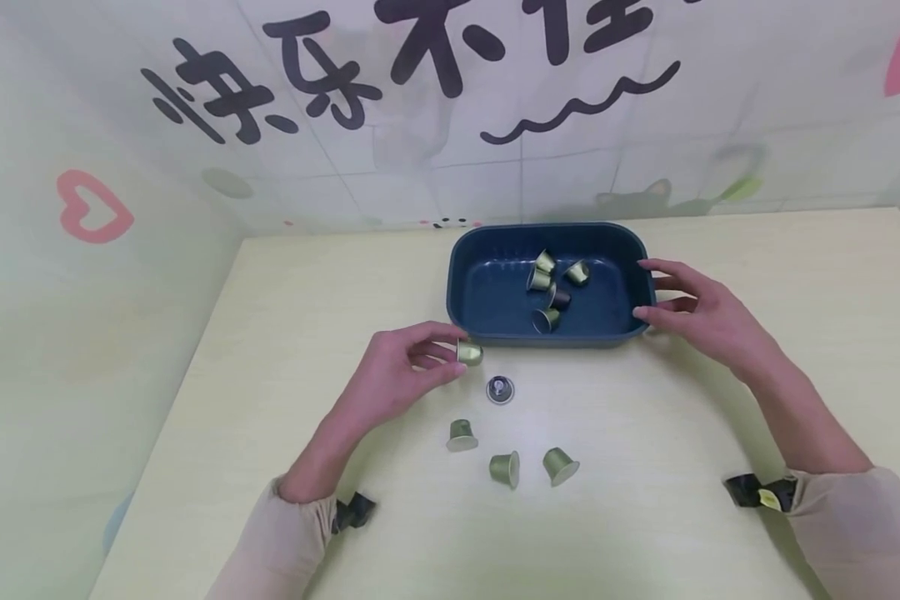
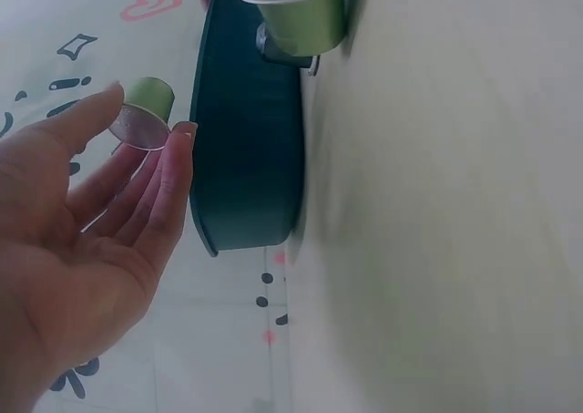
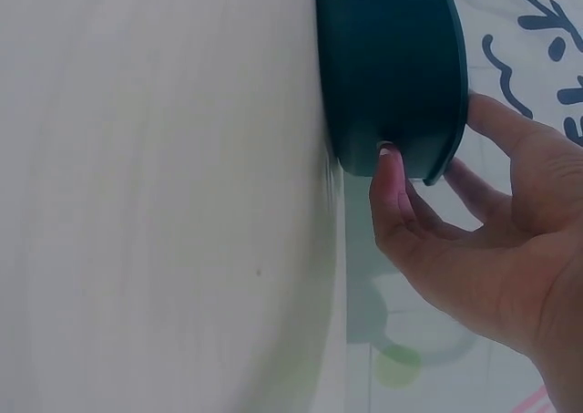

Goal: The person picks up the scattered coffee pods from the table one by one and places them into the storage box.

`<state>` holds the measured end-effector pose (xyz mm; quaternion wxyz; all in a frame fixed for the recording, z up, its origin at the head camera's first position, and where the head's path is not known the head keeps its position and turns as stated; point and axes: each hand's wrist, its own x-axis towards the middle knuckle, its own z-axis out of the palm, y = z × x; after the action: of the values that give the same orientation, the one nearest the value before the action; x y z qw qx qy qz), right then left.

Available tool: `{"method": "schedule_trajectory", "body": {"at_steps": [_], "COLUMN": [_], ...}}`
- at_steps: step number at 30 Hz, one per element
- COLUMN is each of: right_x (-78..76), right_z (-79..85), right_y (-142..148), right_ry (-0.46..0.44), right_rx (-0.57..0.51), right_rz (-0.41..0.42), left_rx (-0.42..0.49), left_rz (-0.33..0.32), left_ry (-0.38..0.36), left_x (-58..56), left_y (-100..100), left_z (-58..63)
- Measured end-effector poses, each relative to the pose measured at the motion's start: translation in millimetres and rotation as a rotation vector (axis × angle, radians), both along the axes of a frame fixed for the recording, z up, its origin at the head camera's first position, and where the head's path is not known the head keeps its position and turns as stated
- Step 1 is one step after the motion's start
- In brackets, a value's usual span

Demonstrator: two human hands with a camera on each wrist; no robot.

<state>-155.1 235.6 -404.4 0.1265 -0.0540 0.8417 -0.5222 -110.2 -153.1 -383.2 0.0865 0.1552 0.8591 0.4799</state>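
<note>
My left hand [image 1: 397,367] pinches a green coffee capsule [image 1: 469,352] between thumb and fingertips, just outside the front left corner of a dark blue plastic bin [image 1: 487,340]. In the left wrist view the held capsule [image 2: 150,98] is tilted, its foil lid partly towards the camera. My right hand [image 1: 701,315] holds the bin's right end, with thumb and fingers spread on its wall and rim; the right wrist view shows the thumb [image 3: 387,190] against the outer wall. Inside the bin lie several capsules, mostly green, and one dark capsule [image 1: 558,297].
A dark grey capsule [image 1: 500,389] stands lid down before the bin. Nearer lie green capsules: one [image 1: 461,431] at left, one [image 1: 503,469] mid, one [image 1: 558,463] at right. Behind the pale table [image 1: 307,275] rises a printed wall covering [image 1: 420,183].
</note>
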Motion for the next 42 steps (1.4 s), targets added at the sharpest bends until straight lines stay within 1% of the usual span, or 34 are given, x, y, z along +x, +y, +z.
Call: {"method": "schedule_trajectory", "body": {"at_steps": [3, 7, 12, 16, 22, 30, 37, 42], "right_x": [1.1, 1.8, 1.8, 1.1, 1.2, 1.3, 2.5, 3.0], "right_z": [-1.3, -3.1, -2.6, -1.6, -3.1, -4.3, -3.5, -1.9], "right_y": [0.9, 1.2, 1.2, 0.6, 1.3, 1.4, 1.2, 0.4], "right_ry": [0.006, 0.019, 0.029, 0.016, 0.032, 0.039, 0.045, 0.04], "right_rx": [-0.006, -0.018, -0.012, 0.001, -0.016, -0.017, -0.028, -0.034], "right_rz": [0.004, 0.017, 0.018, 0.004, 0.011, 0.015, 0.023, 0.01], "left_rx": [0.001, -0.011, -0.003, 0.036, 0.07, 0.064, 0.055, 0.052], "left_rz": [-0.013, -0.018, -0.003, 0.013, 0.021, 0.014, 0.03, 0.016], "left_ry": [0.013, 0.039, 0.047, 0.04, 0.028, 0.061, 0.054, 0.08], "left_x": [-3.2, -6.1, -9.6, -13.3, -18.6, -26.0, -32.7, -37.7], "left_y": [3.2, 5.1, 5.7, 6.5, 9.5, 12.4, 14.7, 17.5], "left_z": [5.5, 9.3, 10.3, 10.4, 11.5, 12.6, 15.5, 16.2]}}
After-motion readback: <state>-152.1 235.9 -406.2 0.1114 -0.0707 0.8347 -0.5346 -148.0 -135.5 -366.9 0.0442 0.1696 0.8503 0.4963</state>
